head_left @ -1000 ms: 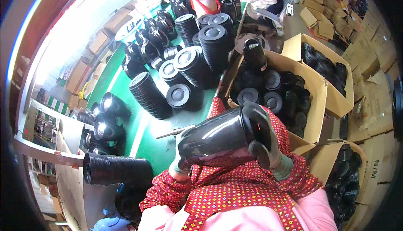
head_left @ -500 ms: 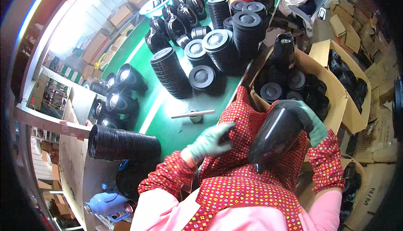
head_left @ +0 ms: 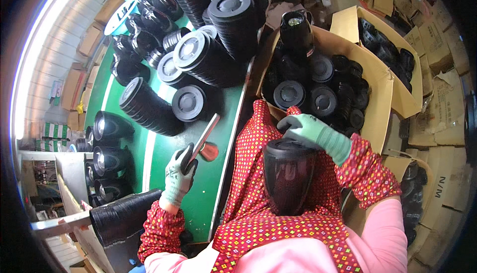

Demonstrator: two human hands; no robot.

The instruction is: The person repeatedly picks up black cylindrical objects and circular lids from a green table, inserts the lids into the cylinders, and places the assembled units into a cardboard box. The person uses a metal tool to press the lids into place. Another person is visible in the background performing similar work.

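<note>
Left hand [head_left: 180, 174] grip pinching bar-handled tool [head_left: 204, 136] over counter [head_left: 201, 206]; right hand [head_left: 307, 130] atop black vessel [head_left: 289, 176], right grip: cannot tell.

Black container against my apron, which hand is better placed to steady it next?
Probably your right hand: it's at the top of the black container, while your left hand grips a grey bar off to the side.
</note>
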